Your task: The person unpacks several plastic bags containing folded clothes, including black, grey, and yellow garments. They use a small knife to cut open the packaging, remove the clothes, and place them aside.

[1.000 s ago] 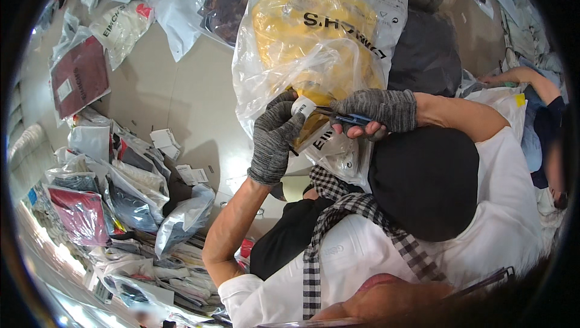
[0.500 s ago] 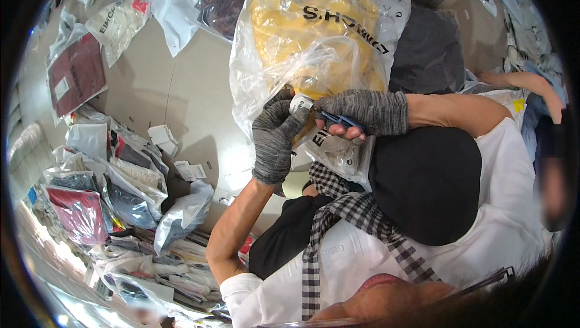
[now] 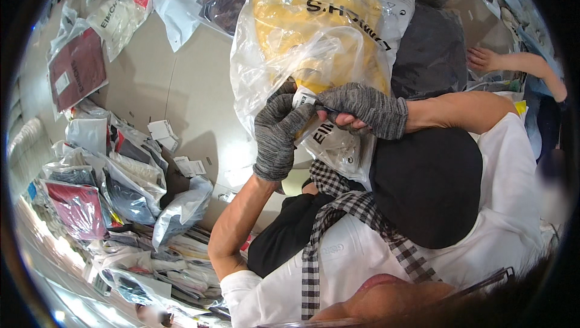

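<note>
Many packages [image 3: 80, 69] surround the yellow bundle [image 3: 296, 19], partly hidden by the right hand [image 3: 365, 110].

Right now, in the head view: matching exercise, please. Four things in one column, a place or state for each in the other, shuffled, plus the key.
Things
1. Left hand
2. Right hand
3. Yellow garment
4. Checkered scarf

Place or state
A. Gripping a dark handheld tool, mostly hidden
B. Inside a clear plastic bag
C. Draped over a white shirt
D. Pinching a white tag

Pairs: 1-D, 2-A, 3-B, 4-C
</note>
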`<act>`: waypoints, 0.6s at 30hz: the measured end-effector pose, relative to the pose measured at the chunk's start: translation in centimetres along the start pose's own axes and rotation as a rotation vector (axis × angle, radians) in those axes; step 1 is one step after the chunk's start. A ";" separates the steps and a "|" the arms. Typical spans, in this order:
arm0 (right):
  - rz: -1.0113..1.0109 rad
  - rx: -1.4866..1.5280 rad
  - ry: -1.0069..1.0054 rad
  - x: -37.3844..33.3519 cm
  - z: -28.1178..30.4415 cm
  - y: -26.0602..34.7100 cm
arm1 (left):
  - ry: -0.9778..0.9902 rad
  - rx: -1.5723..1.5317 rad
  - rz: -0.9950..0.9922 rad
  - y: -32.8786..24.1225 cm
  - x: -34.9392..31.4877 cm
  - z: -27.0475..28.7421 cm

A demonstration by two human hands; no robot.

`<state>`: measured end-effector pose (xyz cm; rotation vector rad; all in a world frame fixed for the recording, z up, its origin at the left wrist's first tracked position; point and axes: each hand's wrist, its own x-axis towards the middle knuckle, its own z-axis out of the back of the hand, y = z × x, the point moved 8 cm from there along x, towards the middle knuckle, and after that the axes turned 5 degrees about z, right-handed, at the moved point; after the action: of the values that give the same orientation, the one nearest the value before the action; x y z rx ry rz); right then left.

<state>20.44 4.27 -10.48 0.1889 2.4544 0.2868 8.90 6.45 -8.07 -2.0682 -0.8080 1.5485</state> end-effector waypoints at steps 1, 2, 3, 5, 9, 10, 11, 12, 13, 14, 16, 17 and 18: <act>-0.018 0.077 0.051 0.2 -0.2 -0.2 | 0.006 -0.001 -0.003 0.0 0.1 0.0; -0.037 0.153 0.102 0.4 -0.5 -0.3 | 0.013 -0.001 -0.006 0.0 0.1 0.0; -0.057 0.168 0.065 0.4 -0.1 -0.6 | 0.015 0.001 -0.003 0.1 0.2 0.0; -0.100 0.192 -0.011 0.4 0.2 -0.9 | 0.020 0.000 0.000 0.2 0.3 0.2; -0.304 0.661 0.505 0.7 0.0 -1.8 | 0.046 -0.040 0.064 0.6 0.2 0.3; -0.322 0.715 0.554 0.7 -0.2 -1.8 | 0.054 -0.034 0.054 0.5 0.3 0.4; -0.327 0.716 0.558 0.8 -0.1 -1.8 | 0.061 -0.029 0.044 0.5 0.4 0.5; -0.332 0.717 0.562 0.9 0.0 -1.9 | 0.075 0.002 0.055 0.5 0.4 0.6; -0.322 0.667 0.521 0.9 0.0 -1.7 | 0.091 0.034 0.066 0.5 0.6 0.8; -0.304 0.599 0.466 1.2 0.3 -1.8 | 0.106 0.065 0.077 0.5 0.7 1.0; -0.265 0.439 0.342 1.7 0.9 -1.8 | 0.141 0.125 0.074 0.2 1.1 1.2; -0.242 0.349 0.274 2.1 1.1 -1.7 | 0.158 0.154 0.073 0.1 1.2 1.2; -0.243 0.218 0.162 2.1 1.7 -1.6 | 0.163 0.168 0.068 0.1 1.3 1.1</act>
<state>19.77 3.44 -13.46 -0.0427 2.6340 -0.0746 8.14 7.26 -9.34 -2.0845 -0.5352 1.4086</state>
